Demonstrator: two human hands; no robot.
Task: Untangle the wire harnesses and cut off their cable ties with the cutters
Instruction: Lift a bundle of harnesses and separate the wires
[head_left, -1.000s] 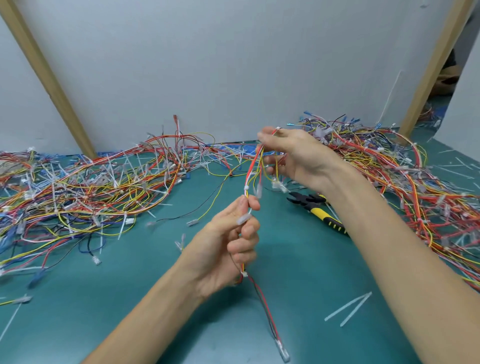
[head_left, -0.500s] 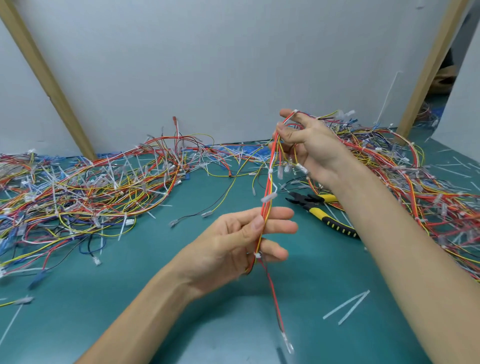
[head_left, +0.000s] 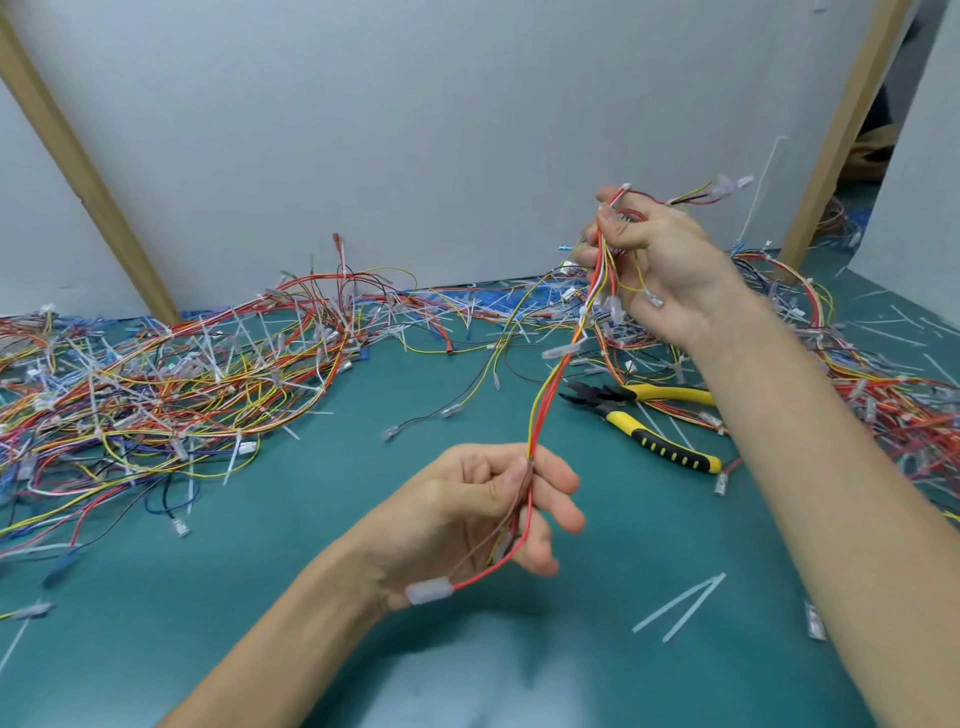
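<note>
This is a small workshop station for wiring work. My desk has a teal-green top and is boxed in by plain white panels set between bare wooden posts. Coloured wire harnesses lie heaped to my left and right. Clipped cable ties litter the surface, and yellow-handled cutters lie near the right heap.

Single head-worn wide-angle view; faces forward-down onto green table, close above left hand, right hand.
</note>
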